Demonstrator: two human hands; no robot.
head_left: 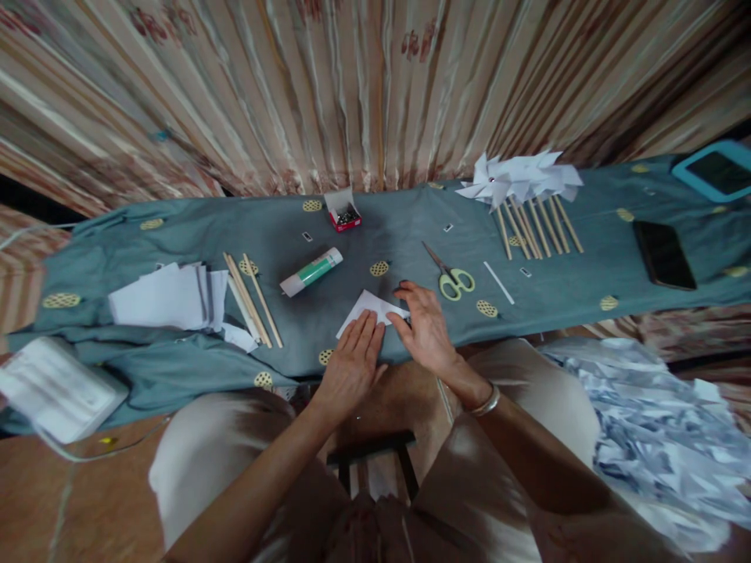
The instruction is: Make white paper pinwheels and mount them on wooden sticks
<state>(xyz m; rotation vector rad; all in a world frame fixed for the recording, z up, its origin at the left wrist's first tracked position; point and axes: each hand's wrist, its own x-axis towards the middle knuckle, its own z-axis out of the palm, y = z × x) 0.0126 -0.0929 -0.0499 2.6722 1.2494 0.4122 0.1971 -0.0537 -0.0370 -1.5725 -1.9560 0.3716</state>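
Note:
A folded piece of white paper (pixel 367 303) lies on the cloth in front of me, its top a raised point. My left hand (pixel 352 360) rests flat on its lower edge, fingers stretched out. At the paper's right corner is my right hand (pixel 427 328), thumb and fingers apart, the thumb touching the paper. Green-handled scissors (pixel 450 280) lie just beyond the right hand, blades slightly apart. A green and white tube (pixel 312 271) lies to the upper left of the paper. Behind it stands an open red box (pixel 345 217) of small dark metal pieces.
A stack of white paper (pixel 164 297) and several wooden sticks (pixel 252 301) lie left. Paper pinwheels (pixel 522 180) on sticks lie back right. A paper strip (pixel 498 282), a phone (pixel 662 254) and a blue-framed device (pixel 719 170) are right. A white box (pixel 62 387) sits front left.

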